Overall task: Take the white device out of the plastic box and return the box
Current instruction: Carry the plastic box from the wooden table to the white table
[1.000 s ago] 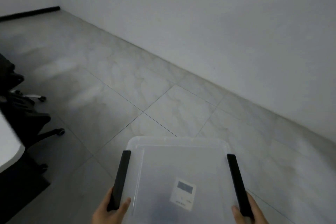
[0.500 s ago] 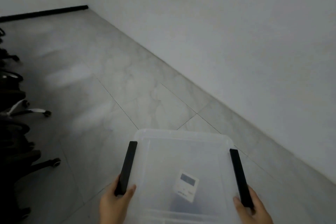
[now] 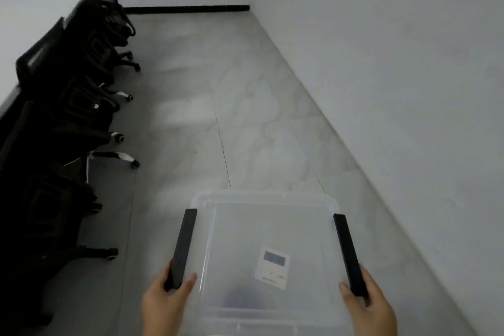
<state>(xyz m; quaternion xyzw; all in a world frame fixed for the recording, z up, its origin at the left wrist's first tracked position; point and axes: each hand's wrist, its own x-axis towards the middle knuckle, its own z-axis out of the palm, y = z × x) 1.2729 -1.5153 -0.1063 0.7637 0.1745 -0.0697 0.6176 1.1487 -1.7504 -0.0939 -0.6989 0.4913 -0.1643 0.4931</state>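
Plastic box (image 3: pixel 261 226): carried, lid on. Left hand (image 3: pixel 166 300), right hand (image 3: pixel 368 303): fingers closed round black side handles. White device (image 3: pixel 272 267): inside box, right of centre, nearer right hand, long axis roughly fore-aft.

You see dim, grey, soft frame: pale glare patches on floor (image 3: pixel 188 114), chairs (image 3: pixel 68 117) near-black, edges bowed, blurred.

Your open passage: bare tiled floor (image 3: pixel 223 106) straight ahead. Obstacles: row of black office chairs (image 3: pixel 71 106) lining your left; white wall (image 3: pixel 395 76) bounding your right.
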